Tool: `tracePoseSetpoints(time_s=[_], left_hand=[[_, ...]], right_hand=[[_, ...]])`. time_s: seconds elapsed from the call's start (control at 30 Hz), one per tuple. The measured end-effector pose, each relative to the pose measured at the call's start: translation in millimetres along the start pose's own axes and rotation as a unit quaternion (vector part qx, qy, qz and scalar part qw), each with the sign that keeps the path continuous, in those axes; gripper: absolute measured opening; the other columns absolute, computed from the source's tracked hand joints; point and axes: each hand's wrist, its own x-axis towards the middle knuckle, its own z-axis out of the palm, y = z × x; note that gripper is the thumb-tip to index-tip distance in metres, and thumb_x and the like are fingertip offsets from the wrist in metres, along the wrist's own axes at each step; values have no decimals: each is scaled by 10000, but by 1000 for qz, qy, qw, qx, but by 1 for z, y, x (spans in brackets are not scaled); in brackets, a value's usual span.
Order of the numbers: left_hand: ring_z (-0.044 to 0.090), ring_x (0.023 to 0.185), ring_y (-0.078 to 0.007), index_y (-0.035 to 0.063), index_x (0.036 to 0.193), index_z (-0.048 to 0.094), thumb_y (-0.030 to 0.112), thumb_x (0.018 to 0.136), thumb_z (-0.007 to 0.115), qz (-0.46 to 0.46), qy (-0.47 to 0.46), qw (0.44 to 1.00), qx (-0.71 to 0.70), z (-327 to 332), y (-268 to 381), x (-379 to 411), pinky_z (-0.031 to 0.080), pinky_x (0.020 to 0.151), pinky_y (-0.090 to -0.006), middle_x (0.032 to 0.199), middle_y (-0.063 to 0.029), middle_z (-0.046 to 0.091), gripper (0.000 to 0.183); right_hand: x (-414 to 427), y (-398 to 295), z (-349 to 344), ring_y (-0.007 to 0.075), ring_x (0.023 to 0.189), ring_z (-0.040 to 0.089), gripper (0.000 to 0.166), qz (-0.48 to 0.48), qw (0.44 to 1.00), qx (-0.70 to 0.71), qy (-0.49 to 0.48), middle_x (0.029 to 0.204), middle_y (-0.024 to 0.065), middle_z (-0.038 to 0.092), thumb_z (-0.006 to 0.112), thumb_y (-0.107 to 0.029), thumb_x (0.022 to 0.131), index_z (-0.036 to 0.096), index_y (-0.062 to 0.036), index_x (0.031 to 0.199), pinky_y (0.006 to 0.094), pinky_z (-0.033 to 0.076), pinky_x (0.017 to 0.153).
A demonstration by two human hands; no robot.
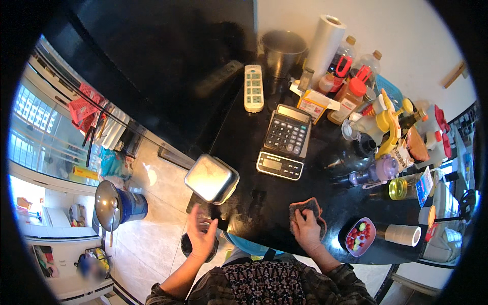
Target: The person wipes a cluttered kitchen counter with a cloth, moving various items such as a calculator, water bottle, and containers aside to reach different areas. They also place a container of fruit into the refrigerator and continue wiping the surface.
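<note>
My right hand (306,230) presses on a dark grey cloth with orange edging (304,206) that lies on the black countertop (263,217). Past the counter's left front corner my left hand (202,234) is raised with its fingers apart, holding nothing. Just beyond that hand, a rectangular metal pan (209,178) sits at the counter's left edge, on top of another container. A digital kitchen scale (280,165) lies in the middle of the counter, with a large calculator (288,131) directly behind it.
Behind the calculator are a power strip (254,89), a steel pot (283,49) and a plastic roll (324,49). Bottles and jars crowd the right side. A bowl of red and green fruit (360,237) stands at the right front, beside a white paper roll (402,235). A blue bucket (133,206) stands on the floor.
</note>
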Motion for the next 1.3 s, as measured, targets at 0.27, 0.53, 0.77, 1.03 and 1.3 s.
tracePoseSetpoints(time_s=[0.27,0.53,0.77,1.03,1.3], left_hand=[[609,767,-168,67,1517,18,48,674,838,-68,20,989,-129,33,-59,72,555,655,-280,1333,-176,410,1177],[606,786,-155,-15,1499,71,107,733,817,10,42,988,-149,82,-29,133,553,696,-278,1387,-206,317,1076],[631,1010,-208,-28,1496,91,222,831,760,9,-43,975,-218,98,-29,184,518,864,-300,1447,-239,348,975],[671,831,-202,7,1378,416,166,964,577,-86,37,954,-285,6,-23,126,562,709,-296,1166,-154,604,471],[656,726,-152,12,1326,468,208,991,528,-76,93,968,-220,-27,-54,92,542,625,-249,1102,-127,634,393]], right_hand=[[55,-65,28,291,963,558,395,-73,995,48,-48,1054,94,517,707,-228,777,642,-70,1134,411,495,783],[18,-59,16,428,1353,302,640,-93,991,2,-97,1451,224,347,748,-311,753,531,-137,1329,567,300,1058],[34,-73,32,451,1366,284,610,-145,983,19,-112,1456,268,318,700,-191,797,487,-104,1361,553,289,1083],[103,-148,113,485,1389,241,510,-167,985,42,-29,1466,352,260,442,-161,894,395,-59,1392,576,209,1123],[96,-187,131,444,1397,257,488,-257,963,69,-43,1445,317,322,455,-130,877,435,43,1334,518,260,1126]])
